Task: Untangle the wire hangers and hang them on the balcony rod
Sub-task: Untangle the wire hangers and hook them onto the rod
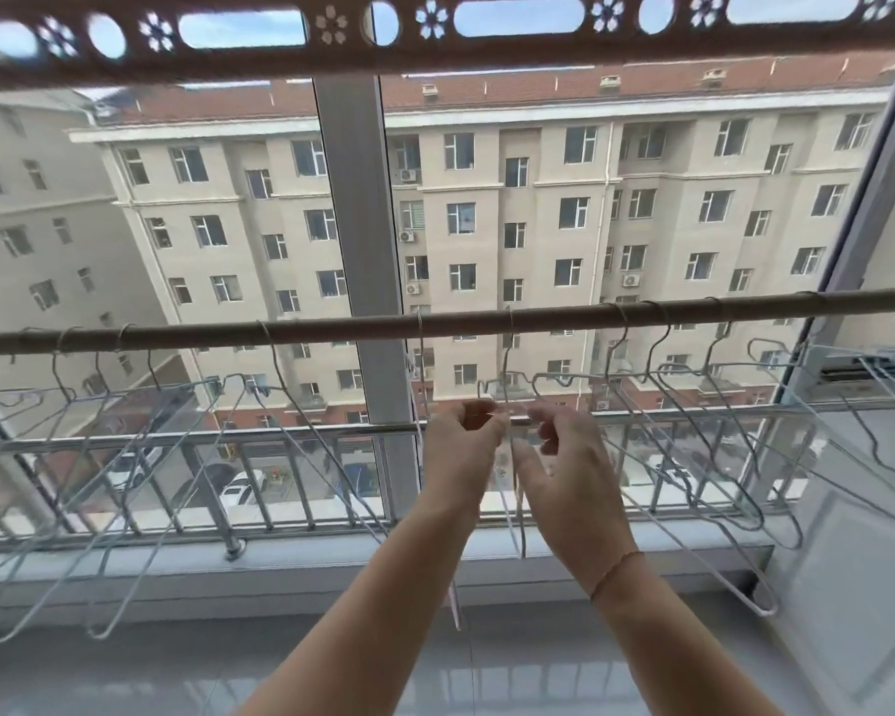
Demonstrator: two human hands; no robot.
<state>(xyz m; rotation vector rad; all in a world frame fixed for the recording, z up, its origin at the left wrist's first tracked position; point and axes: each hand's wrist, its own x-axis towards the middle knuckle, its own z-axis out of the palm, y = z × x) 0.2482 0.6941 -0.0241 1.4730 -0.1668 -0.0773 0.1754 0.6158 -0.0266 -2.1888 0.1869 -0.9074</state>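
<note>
The left hand (461, 452) is raised just below the rod (332, 327), with the back of the hand turned to the camera. Its fingers (479, 410) are curling tightly at the top and are pinching the thin wire of a wire hanger (521, 545). This hanger is hanging edge-on between the two hands, and its hook seems to be going up over the rod.

The right hand (569, 472) is just beside the left one, at nearly the same height. Its fingers are half curled and its thumb is pointing toward the left hand. The wire is passing close to its fingertips, but the blur is hiding the contact, so I cannot tell whether it is holding anything.

Both forearms are reaching up from the bottom edge, and a thin cord (616, 571) is lying round the right wrist.

More hangers are hanging on the rod, left hangers (98, 634) and right hangers (765, 609); their wires are crossing and are hard to separate.
</note>
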